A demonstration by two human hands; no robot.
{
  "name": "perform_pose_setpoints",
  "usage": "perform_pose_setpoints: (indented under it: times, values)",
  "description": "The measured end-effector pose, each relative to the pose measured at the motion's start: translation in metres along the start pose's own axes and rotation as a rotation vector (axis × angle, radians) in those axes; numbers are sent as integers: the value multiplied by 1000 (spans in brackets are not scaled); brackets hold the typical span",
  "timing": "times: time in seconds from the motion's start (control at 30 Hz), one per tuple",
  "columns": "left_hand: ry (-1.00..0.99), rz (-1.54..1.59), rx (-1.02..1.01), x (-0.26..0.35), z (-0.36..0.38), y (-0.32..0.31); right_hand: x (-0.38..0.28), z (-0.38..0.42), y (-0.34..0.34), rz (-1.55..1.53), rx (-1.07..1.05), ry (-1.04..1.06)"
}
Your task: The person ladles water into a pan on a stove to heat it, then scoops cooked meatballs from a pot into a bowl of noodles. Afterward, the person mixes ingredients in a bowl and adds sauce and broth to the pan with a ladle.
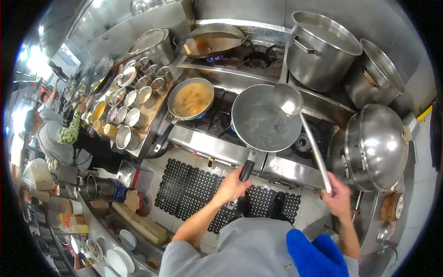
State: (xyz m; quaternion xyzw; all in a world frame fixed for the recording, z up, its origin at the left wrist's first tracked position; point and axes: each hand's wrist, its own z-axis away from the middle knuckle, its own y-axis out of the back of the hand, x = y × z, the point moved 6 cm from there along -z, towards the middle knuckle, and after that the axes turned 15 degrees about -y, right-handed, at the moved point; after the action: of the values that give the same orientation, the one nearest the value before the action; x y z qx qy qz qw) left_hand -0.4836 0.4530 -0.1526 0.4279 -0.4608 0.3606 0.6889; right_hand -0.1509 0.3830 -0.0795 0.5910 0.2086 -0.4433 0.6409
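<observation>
My left hand (pixel 232 187) is closed round the black handle of a wide wok (pixel 263 134) on the front burner. A shallow layer of clear liquid shows in the wok. In my right hand (pixel 338 197) is the long metal handle of a ladle (pixel 288 99), whose round bowl overlaps the wok's right rim in this view. To the left of the wok, a pan (pixel 191 98) of orange-brown liquid sits over a blue flame, its black handle pointing toward me.
Behind stands a dark wok (pixel 212 44) with brown liquid. Two tall stockpots (pixel 318 55) and a domed steamer (pixel 378 143) crowd the right. Small metal containers (pixel 134 117) fill the left counter. A person (pixel 55 134) works further left. Black perforated mats (pixel 180 189) cover the floor.
</observation>
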Motion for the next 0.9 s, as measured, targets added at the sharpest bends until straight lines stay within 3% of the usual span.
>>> perform_pose_setpoints:
  times: [0.1, 0.13, 0.2, 0.3, 0.43, 0.53, 0.57, 0.67, 0.8, 0.9]
  values:
    - [-17, -21, 62, -39, -11, 14, 12, 8, -53, 54, 29, -71]
    - [-26, -29, 90, -54, -16, 16, 12, 11, -66, 21, 98, 25]
    - [-26, -4, 151, -83, -26, 18, 20, 13, -85, 42, 118, -69]
    - [-14, -3, 184, -128, -48, 17, 54, 2, -100, 102, 306, 173]
    - [12, -13, 209, -145, -71, 20, 66, -23, -97, 267, 380, 123]
    - [17, -12, 237, -156, -88, 19, 103, -52, -94, 348, 346, -123]
    - [29, 48, 249, -153, -89, 18, 120, -59, -95, 437, 482, 45]
    - [31, 156, 303, -166, -100, 7, 154, -86, -97, 389, 399, -98]
    - [16, 212, 364, -166, -107, -9, 180, -108, -110, 543, 481, -49]
    - [52, 280, 412, -160, -108, -17, 210, -128, -125, 518, 449, -200]
